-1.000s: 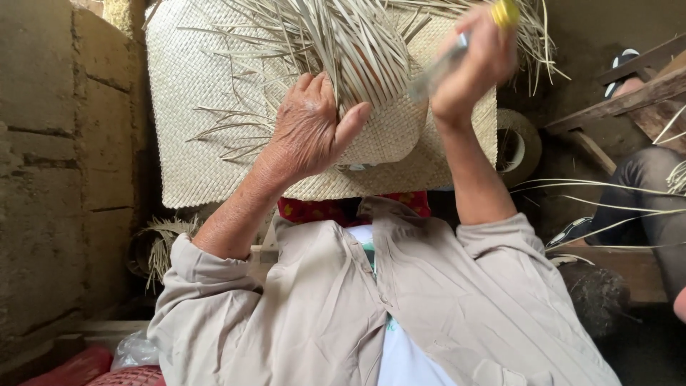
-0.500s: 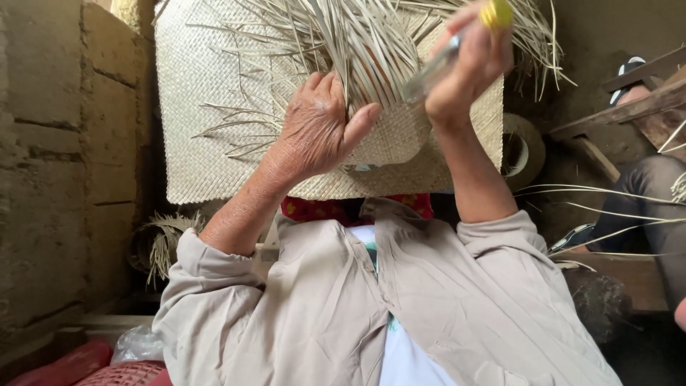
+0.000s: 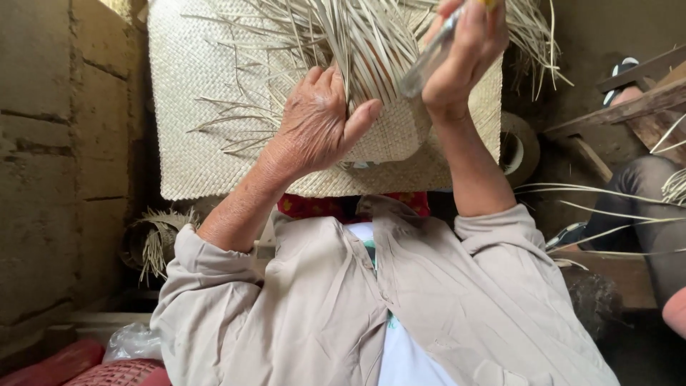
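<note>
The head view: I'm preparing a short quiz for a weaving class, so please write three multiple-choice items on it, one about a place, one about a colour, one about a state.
1. Where does the left hand rest?
A. on the woven mat
B. on the bundle of straw strips
C. on the wall

2. What colour is the cloth below the mat's near edge?
A. red
B. blue
C. black

3. How is the right hand set?
A. flat and open
B. closed around a thin tool
C. hanging free

Answers:
1 B, the left palm and thumb press on the bundle of straw strips that stands over the woven mat.
2 A, a red cloth shows between the mat and the pale shirt.
3 B, the fingers wrap a thin tool with a clear shaft, held to the strips.
</note>
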